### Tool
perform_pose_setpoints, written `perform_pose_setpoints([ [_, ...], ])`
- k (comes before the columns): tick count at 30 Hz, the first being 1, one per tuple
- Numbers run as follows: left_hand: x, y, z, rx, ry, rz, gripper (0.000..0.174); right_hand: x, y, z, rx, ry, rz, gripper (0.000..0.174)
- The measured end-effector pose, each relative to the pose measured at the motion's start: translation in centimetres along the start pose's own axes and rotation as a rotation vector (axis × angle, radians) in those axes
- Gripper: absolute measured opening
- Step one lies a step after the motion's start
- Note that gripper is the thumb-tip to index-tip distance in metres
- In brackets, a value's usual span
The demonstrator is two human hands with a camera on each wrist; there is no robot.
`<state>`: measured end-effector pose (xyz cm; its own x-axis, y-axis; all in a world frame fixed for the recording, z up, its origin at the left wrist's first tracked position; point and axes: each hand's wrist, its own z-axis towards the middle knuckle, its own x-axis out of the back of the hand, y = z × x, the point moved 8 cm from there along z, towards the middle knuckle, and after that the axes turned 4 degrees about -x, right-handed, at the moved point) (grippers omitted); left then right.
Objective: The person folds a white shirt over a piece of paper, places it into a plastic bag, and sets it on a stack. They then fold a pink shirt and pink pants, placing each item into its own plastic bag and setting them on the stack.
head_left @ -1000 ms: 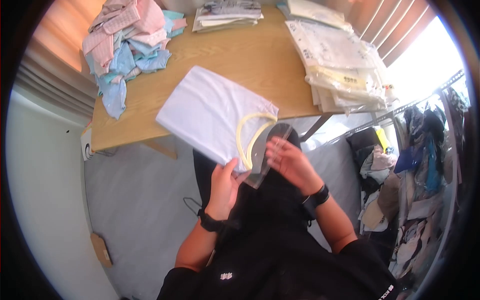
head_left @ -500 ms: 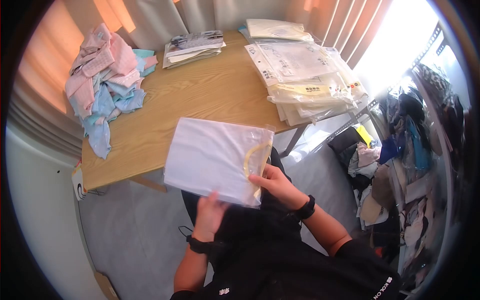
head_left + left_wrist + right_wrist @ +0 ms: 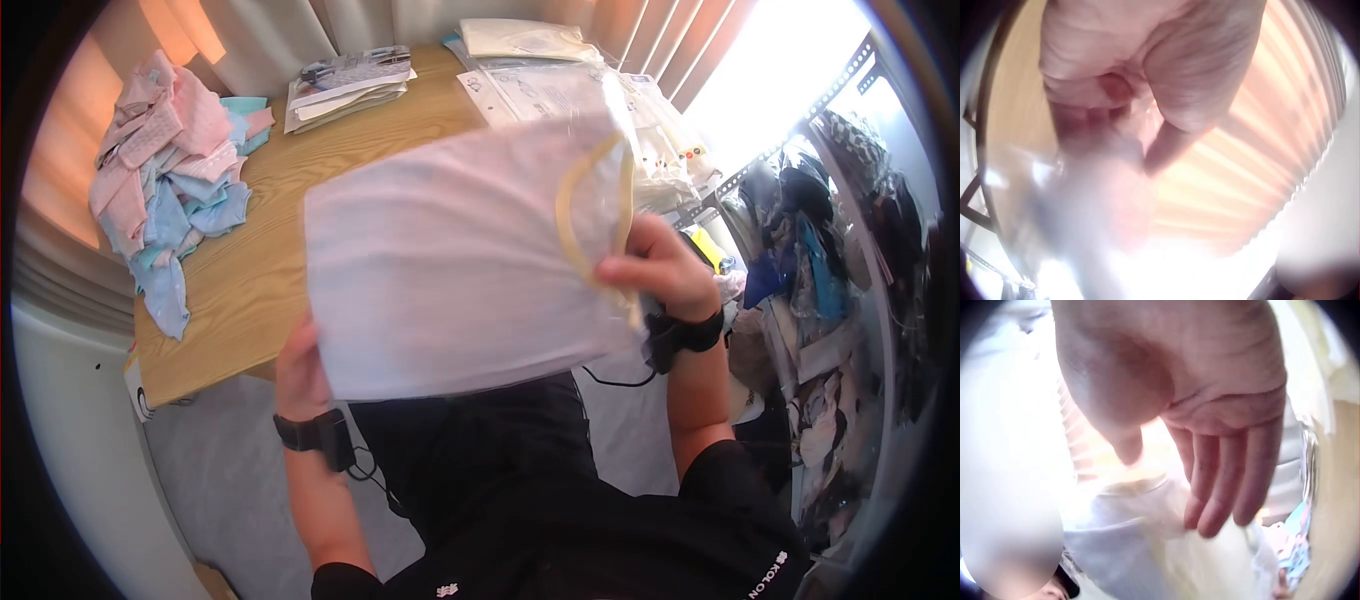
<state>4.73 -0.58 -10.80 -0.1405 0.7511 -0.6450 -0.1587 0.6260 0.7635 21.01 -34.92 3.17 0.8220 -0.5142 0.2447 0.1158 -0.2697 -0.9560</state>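
A folded pale shirt point(image 3: 450, 270) with a yellow-trimmed neckline lies flat inside a clear plastic bag, raised over my lap and the table's front edge. My right hand point(image 3: 668, 268) pinches the bag's neckline end, thumb on the near face and fingers behind. At the lower left corner, my left hand point(image 3: 303, 372) grips the package's edge, its fingers partly hidden behind it. In the left wrist view, the left hand point(image 3: 1147, 81) has curled fingers beside a blurred, glaring part of the bag. The right hand point(image 3: 1210, 419) shows its thumb apart from long fingers in the right wrist view.
Pink and blue clothes point(image 3: 170, 165) lie heaped on the wooden table point(image 3: 235, 255) at left. A stack of printed packets point(image 3: 350, 85) sits at the back, and flat plastic bags point(image 3: 530, 70) pile up at right. Hanging and heaped clothes point(image 3: 820, 250) fill a rack beside the table.
The bagged shirt has risen toward the camera and turned slightly. My left hand, blurred at its near edge before, now grips its lower left corner; the right hand has moved right and up.
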Motion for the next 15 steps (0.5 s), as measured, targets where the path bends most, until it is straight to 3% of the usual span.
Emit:
perform_pose_setpoints([
  [1,-5.0,1.0,2.5,0.025,-0.071,0.056,0.059,0.4,-0.6,0.5,0.071,0.026,0.39,0.046],
  [3,-8.8,1.3,5.7,-0.071,0.004,0.098,0.061,1.0,-1.7,1.8,0.232,0.072,1.163,0.057],
  [5,-10.3,0.7,8.0,-0.157,-0.004,0.099,0.058,1.2,1.4,3.1,0.55,-0.063,1.299,0.064],
  [7,-11.9,0.1,10.3,-0.255,-0.029,0.161,0.055,-0.1,4.1,3.5,0.416,0.115,1.487,0.067],
  [10,-13.9,-1.6,12.6,-0.258,-0.047,0.166,0.048,-1.8,3.3,3.9,0.409,0.158,1.363,0.071],
  [11,-14.5,-1.8,13.0,-0.242,-0.042,0.198,0.048,-1.3,3.2,4.0,0.506,0.156,1.325,0.062],
  [14,-16.4,-1.8,14.3,-0.235,-0.071,0.242,0.05,0.6,3.1,4.5,0.275,0.56,0.883,0.053],
  [15,-16.9,-1.9,14.8,-0.252,-0.106,0.222,0.052,1.5,2.6,4.9,0.237,0.618,0.888,0.052],
])
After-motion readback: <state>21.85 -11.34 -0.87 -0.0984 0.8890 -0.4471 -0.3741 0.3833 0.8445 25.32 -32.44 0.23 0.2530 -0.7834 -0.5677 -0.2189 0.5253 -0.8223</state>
